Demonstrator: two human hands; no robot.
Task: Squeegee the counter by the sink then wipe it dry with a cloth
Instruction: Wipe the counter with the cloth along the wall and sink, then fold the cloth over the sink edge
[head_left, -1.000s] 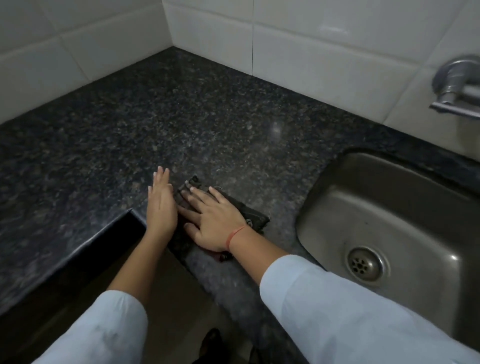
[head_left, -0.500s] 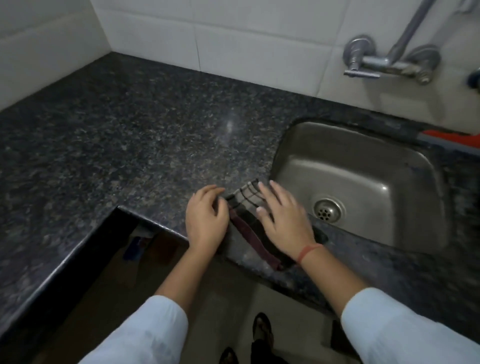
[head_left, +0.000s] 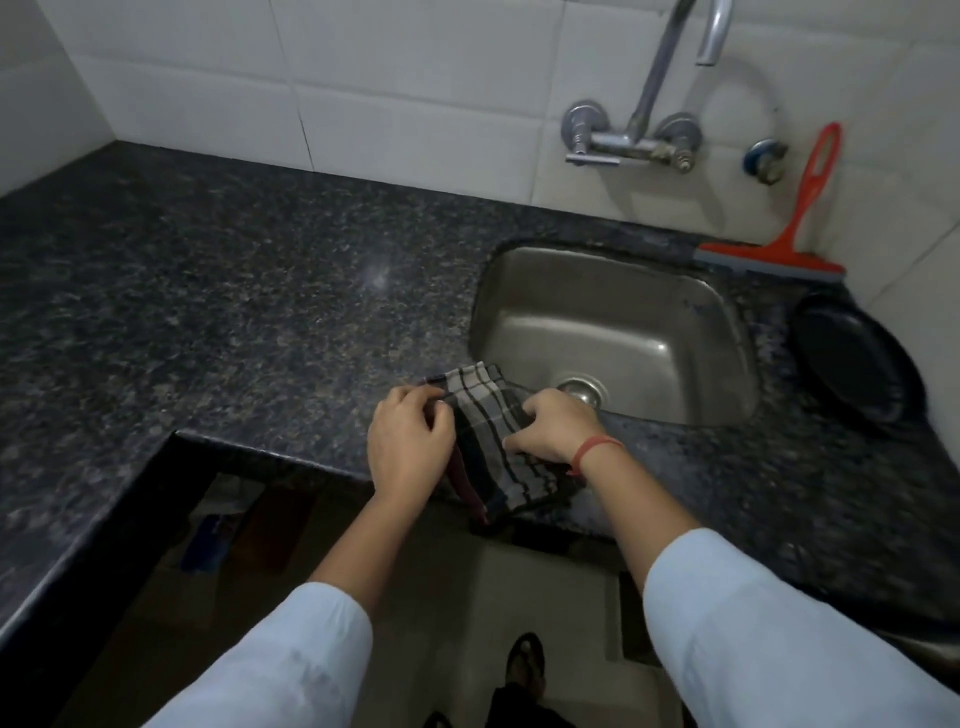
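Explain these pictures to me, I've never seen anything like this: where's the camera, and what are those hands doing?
No machine here: the camera sits on a person's head, looking down at their own bare hands. The left hand and right hand both grip a checked cloth at the front edge of the dark stone counter, beside the steel sink. An orange squeegee leans on the wall behind the sink, a dark pan beside it, a tap above.
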